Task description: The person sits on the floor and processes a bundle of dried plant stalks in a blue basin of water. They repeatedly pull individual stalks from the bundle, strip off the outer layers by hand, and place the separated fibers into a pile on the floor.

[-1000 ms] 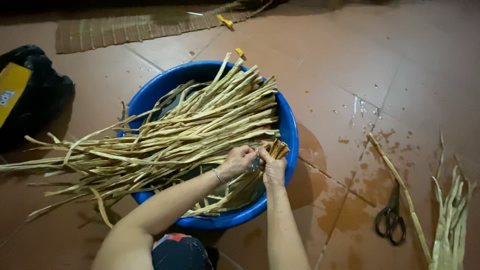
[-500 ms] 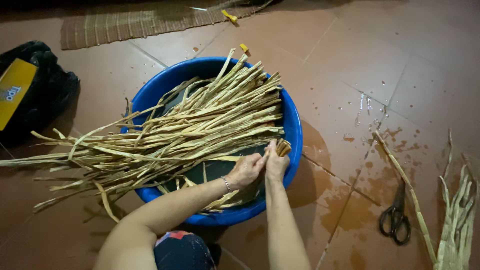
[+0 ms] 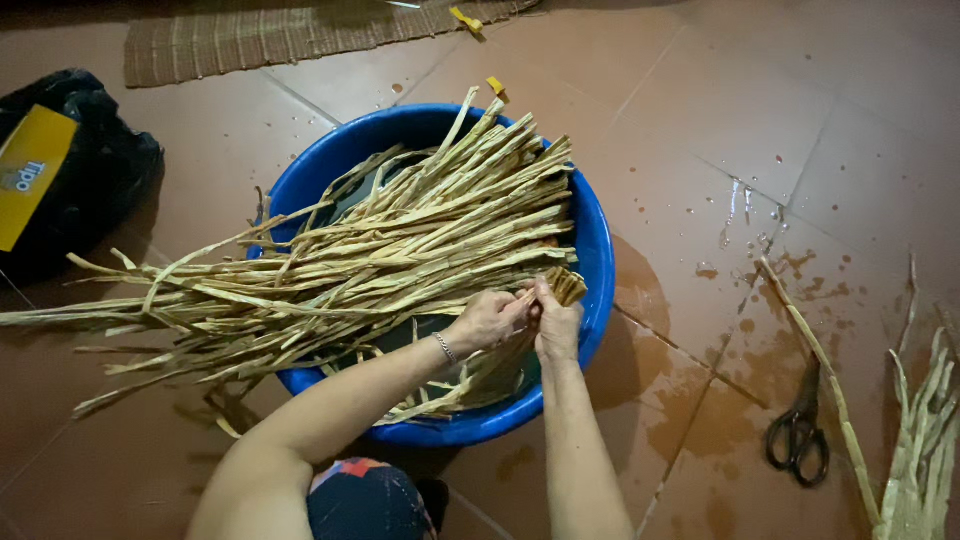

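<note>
A blue plastic basin (image 3: pixel 600 250) stands on the reddish tiled floor. Across it lies a big bundle of long pale dried plant strips (image 3: pixel 380 250), their loose ends trailing off to the left. My left hand (image 3: pixel 490 318), with a thin bracelet at the wrist, and my right hand (image 3: pixel 556 322) meet over the basin's near right side. Both grip the cut ends of a small bunch of strips (image 3: pixel 565 288) taken from the pile.
Black scissors (image 3: pixel 800 435) lie on the wet tiles at the right, beside more strips (image 3: pixel 920 450). A black bag with a yellow package (image 3: pixel 60 170) sits at the left. A woven mat (image 3: pixel 290 35) lies at the back. Water drops mark the floor.
My hands have slid a little lower and to the right along the basin, still holding the strip ends. The view has shifted slightly.
</note>
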